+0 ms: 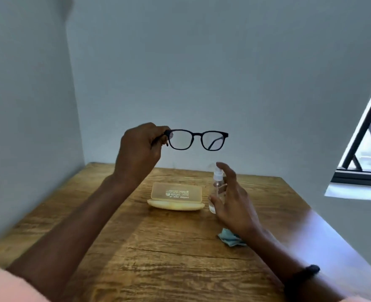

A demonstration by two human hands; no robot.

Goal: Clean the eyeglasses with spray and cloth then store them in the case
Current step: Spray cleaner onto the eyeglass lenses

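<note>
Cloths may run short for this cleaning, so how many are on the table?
1. The blue cloth lies on the table, partly under the right forearm; another could be hidden beneath it.

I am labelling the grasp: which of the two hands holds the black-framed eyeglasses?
The left hand: it grips the black-framed eyeglasses by one end, raised above the wooden table. The right hand is open beside the clear spray bottle.
</note>
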